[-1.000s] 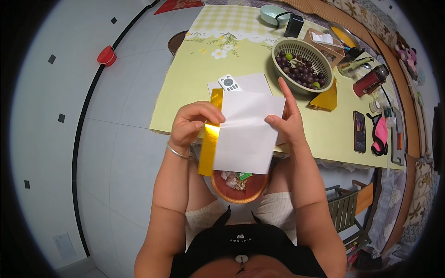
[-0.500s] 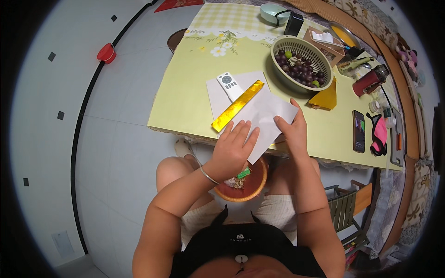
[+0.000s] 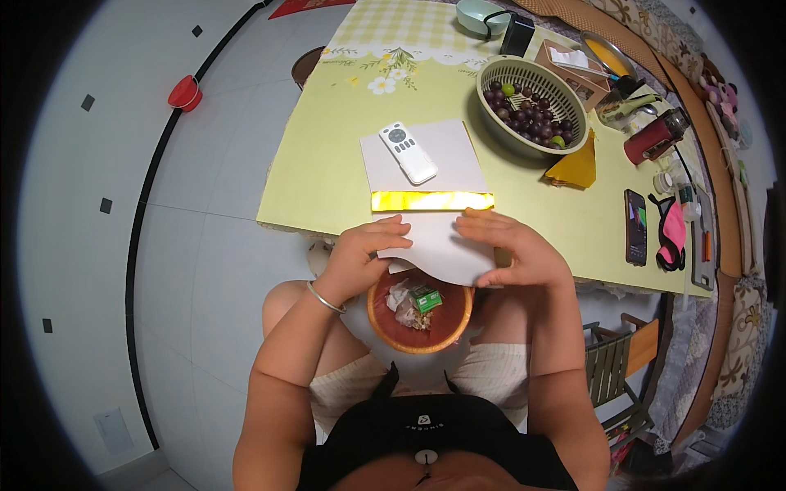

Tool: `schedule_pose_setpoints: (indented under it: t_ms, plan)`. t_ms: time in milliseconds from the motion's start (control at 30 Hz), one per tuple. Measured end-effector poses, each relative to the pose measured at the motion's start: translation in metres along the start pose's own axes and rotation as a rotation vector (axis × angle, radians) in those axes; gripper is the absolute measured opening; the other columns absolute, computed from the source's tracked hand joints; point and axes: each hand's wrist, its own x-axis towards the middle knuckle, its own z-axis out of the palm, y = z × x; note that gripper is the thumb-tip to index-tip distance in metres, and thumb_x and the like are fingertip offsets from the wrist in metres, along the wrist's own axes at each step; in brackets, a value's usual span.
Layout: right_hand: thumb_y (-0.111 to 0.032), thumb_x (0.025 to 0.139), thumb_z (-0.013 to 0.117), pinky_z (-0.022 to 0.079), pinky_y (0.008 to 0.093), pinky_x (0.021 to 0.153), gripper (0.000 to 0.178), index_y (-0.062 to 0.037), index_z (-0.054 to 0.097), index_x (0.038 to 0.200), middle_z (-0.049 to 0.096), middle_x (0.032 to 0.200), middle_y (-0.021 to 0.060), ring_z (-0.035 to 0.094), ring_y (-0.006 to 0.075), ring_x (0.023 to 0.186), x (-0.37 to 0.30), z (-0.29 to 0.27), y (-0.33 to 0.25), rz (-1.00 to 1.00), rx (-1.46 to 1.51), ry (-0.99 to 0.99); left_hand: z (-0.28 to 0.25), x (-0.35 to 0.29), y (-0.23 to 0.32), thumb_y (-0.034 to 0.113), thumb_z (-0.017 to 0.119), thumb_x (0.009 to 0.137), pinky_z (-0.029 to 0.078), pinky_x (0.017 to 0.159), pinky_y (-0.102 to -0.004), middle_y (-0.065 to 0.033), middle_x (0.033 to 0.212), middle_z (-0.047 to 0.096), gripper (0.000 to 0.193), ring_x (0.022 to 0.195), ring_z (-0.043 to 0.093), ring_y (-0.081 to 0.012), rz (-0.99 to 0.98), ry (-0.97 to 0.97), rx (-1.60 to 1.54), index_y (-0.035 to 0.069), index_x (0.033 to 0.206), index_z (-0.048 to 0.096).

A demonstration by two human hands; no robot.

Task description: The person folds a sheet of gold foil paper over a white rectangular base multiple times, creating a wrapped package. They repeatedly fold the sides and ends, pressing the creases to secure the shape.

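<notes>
A sheet of gold foil paper (image 3: pixel 434 241) lies at the table's near edge, white side up, with a folded gold strip (image 3: pixel 432 201) along its far edge. Its near part bends over the table edge. My left hand (image 3: pixel 360 252) grips its left side, fingers on top. At the right side, my right hand (image 3: pixel 524 250) holds it, fingertips by the strip's right end and thumb at the near corner. Just beyond lies a white remote control (image 3: pixel 408 153) on a stack of white-backed sheets (image 3: pixel 454 147).
A basket (image 3: pixel 491 123) of dark grapes stands behind right, beside a folded gold piece (image 3: pixel 577 168). Farther right are a phone (image 3: pixel 635 227), a pink eye mask (image 3: pixel 671 235) and a red flask (image 3: pixel 655 137). Between my knees sits a lined waste bin (image 3: pixel 381 323) with litter.
The foil sheet has turned from slanting to square with me, its gold strip now level and off the remote. My left hand moved left to its side; my right hand shifted to its right side.
</notes>
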Motion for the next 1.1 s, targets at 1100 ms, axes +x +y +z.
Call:
schedule_pose_setpoints:
  t_ms: [1100]
  plan:
    - [-0.010, 0.082, 0.072, 0.047, 0.0405, 0.100, 0.012, -0.0018, 0.064, 0.079, 0.071, 0.120, 0.0126, 0.060, 0.0311, 0.115, 0.037, 0.013, 0.028, 0.044, 0.110, 0.368, 0.002, 0.011, 0.016, 0.009, 0.075, 0.078, 0.054, 0.081, -0.0362, -0.0146, 0.109, 0.071, 0.009, 0.093, 0.069, -0.0295, 0.013, 0.289, 0.230, 0.003, 0.082, 0.071]
